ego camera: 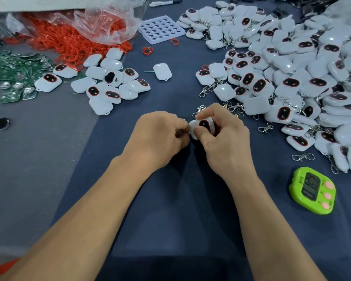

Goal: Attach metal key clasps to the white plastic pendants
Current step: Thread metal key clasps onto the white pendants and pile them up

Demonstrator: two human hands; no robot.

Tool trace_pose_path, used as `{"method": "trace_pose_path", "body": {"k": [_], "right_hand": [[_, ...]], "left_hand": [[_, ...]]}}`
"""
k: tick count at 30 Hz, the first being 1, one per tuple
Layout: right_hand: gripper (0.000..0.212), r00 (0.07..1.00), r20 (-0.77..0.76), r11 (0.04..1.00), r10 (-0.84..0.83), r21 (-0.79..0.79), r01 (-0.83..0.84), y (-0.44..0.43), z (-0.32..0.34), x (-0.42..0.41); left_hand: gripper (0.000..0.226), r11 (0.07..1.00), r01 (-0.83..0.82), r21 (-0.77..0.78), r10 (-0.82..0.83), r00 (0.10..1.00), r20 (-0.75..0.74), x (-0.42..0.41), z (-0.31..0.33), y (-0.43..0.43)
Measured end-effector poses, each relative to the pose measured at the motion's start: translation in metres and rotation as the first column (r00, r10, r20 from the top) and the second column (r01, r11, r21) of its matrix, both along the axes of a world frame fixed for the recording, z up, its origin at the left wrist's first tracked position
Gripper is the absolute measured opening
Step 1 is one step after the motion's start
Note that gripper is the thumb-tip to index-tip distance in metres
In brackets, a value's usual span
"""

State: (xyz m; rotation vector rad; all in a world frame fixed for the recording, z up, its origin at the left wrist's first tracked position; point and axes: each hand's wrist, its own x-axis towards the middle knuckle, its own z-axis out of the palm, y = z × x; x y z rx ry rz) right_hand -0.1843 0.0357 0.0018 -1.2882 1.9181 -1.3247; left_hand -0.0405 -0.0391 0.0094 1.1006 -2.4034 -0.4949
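My right hand (221, 136) grips a white pendant (203, 125) with a dark oval window, held above the middle of the blue cloth. My left hand (160, 138) pinches a small metal piece (180, 133) against the pendant's left end; most of it is hidden by my fingers. A metal clasp (200, 110) lies just behind my right hand. A small group of white pendants without clasps (109, 82) lies at the middle left. A large heap of pendants with clasps (292, 78) fills the right side.
A green timer (313, 190) lies at the right front. Loose clasps (303, 157) are scattered near the heap. A white hole tray (161, 29), red rubber rings (69, 41) in a plastic bag and green circuit boards (14, 74) are at the back left.
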Motion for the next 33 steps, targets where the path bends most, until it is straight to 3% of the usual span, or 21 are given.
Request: {"method": "trace_pose_path", "body": {"k": [6, 11, 15, 17, 20, 23, 25, 27, 29, 31, 33], "right_hand": [[0.015, 0.999, 0.014, 0.999, 0.046, 0.018, -0.046, 0.002, -0.001, -0.005], [0.012, 0.979, 0.198, 0.999, 0.051, -0.019, -0.048, 0.004, 0.001, -0.008], [0.015, 0.831, 0.548, 0.993, 0.091, -0.109, -0.037, 0.006, 0.008, -0.014], [0.028, 0.743, 0.661, 0.993, 0.102, -0.117, -0.032, 0.007, 0.011, -0.017], [0.038, 0.673, 0.732, 0.993, 0.108, -0.106, -0.043, 0.008, 0.011, -0.020], [0.030, 0.660, 0.739, 0.990, 0.137, -0.130, -0.060, 0.008, 0.010, -0.021], [0.023, 0.688, 0.709, 0.987, 0.156, -0.144, -0.075, 0.008, 0.009, -0.022], [0.027, 0.725, 0.672, 0.988, 0.147, -0.140, -0.070, 0.008, 0.007, -0.022], [0.031, 0.731, 0.668, 0.988, 0.138, -0.150, -0.049, 0.007, 0.006, -0.021], [0.028, 0.698, 0.699, 0.981, 0.154, -0.190, -0.026, 0.005, 0.006, -0.019], [0.023, 0.628, 0.763, 0.976, 0.153, -0.217, 0.026, -0.001, 0.007, -0.017]], "left_hand": [[0.004, 0.996, -0.050, -0.067, 0.051, 0.999, 0.006, -0.001, 0.001, 0.005], [0.011, 0.998, -0.067, 0.002, 0.067, 0.990, -0.123, 0.001, 0.001, 0.007], [0.018, 0.986, -0.030, 0.165, 0.090, 0.924, -0.372, -0.001, 0.004, 0.011], [0.018, 0.975, 0.018, 0.221, 0.079, 0.902, -0.424, -0.003, 0.006, 0.012], [0.017, 0.945, 0.055, 0.323, 0.102, 0.888, -0.448, -0.004, 0.007, 0.010], [0.015, 0.919, 0.078, 0.387, 0.103, 0.899, -0.426, -0.004, 0.006, 0.007], [0.017, 0.964, 0.080, 0.255, 0.011, 0.942, -0.336, -0.003, 0.003, 0.009], [0.013, 0.998, 0.064, 0.005, -0.062, 0.978, -0.197, -0.003, 0.002, 0.012], [0.008, 0.987, 0.036, -0.154, -0.063, 0.983, -0.174, -0.004, 0.000, 0.013], [0.009, 0.998, -0.001, -0.065, -0.017, 0.960, -0.278, -0.007, 0.000, 0.014], [0.012, 0.987, 0.033, 0.160, 0.039, 0.906, -0.422, -0.012, 0.004, 0.008]]}}
